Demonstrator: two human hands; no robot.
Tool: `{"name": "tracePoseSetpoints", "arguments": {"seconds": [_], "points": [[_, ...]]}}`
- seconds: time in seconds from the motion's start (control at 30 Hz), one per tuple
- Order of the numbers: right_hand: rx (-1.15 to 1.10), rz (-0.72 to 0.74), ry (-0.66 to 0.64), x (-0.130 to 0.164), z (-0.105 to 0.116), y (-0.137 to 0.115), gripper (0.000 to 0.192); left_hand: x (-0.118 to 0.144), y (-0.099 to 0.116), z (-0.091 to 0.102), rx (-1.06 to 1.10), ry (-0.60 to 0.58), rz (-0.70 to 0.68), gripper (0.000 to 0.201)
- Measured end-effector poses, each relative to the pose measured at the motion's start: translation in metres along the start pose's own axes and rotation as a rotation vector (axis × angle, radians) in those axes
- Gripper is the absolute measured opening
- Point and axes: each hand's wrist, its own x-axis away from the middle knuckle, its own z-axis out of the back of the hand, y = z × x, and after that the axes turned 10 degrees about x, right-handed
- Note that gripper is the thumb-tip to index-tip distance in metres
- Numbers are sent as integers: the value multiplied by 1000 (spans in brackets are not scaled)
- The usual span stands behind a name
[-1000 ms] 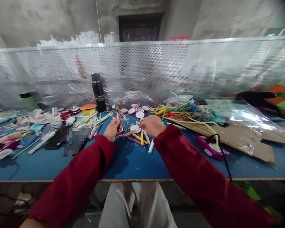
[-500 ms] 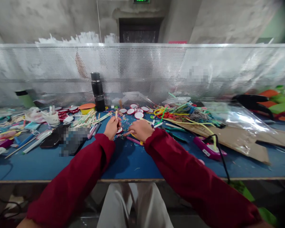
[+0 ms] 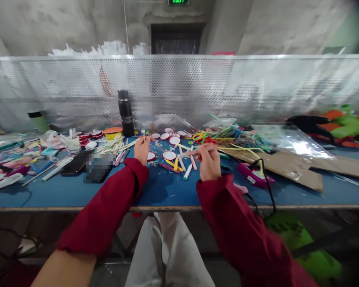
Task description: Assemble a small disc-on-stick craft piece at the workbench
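A blue worktable [image 3: 155, 193] is running across the view, backed by a perforated metal screen [image 3: 197, 87] under bare concrete walls, with a dark doorway behind. Craft litter is covering the tabletop: round red-and-white discs [image 3: 169, 155], coloured tubes [image 3: 179, 164], a tangle of cords [image 3: 233, 137], a sheet of cardboard [image 3: 290, 169], a clear plastic bag [image 3: 290, 139] and a pink glue gun [image 3: 254, 177] with a black cable. A black flask [image 3: 125, 113] is standing upright near the screen, and a dark phone [image 3: 74, 167] is lying to the left.

Both arms, in red sleeves, are reaching forward over the table edge. The left hand [image 3: 142, 149] is hovering above the discs, fingers pinched around a thin pale stick [image 3: 143, 134] held upright. The right hand [image 3: 208, 160] is raised slightly above the table, fingers closed on a pink stick [image 3: 197, 150] lying roughly level and pointing left toward the other hand; motion blur is making its exact length hard to judge. The two sticks are apart.
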Motion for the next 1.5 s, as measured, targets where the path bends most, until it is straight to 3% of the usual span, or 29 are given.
{"name": "tracePoseSetpoints", "arguments": {"seconds": [0.1, 0.2, 0.3, 0.4, 0.57, 0.7, 0.93, 1.1, 1.27, 1.5], "points": [[29, -11, -59, 51, 14, -4, 35, 18, 3, -11, 2, 80, 75, 19], [121, 120, -242, 79, 25, -12, 27, 40, 4, -14, -9, 20, 167, 18], [245, 312, -330, 81, 31, -15, 22, 70, 2, -5, -21, -115, 201, 21], [344, 406, -310, 77, 32, -10, 21, 107, 2, 13, -61, -205, 159, 31], [528, 507, -345, 83, 28, -3, 25, 150, 5, 38, -157, -170, 5, 46], [578, 572, -442, 85, 26, -2, 32, 146, 4, 37, -100, -54, -20, 49], [610, 589, -511, 81, 24, -1, 34, 138, 6, 33, -55, -51, 26, 58], [614, 642, -456, 80, 21, 3, 31, 138, 8, 34, 56, -13, 47, 56], [613, 708, -391, 79, 18, 11, 23, 135, 7, 35, 91, 11, 34, 35], [620, 717, -401, 77, 16, 15, 23, 134, 2, 45, -66, -58, 69, 31]]}}
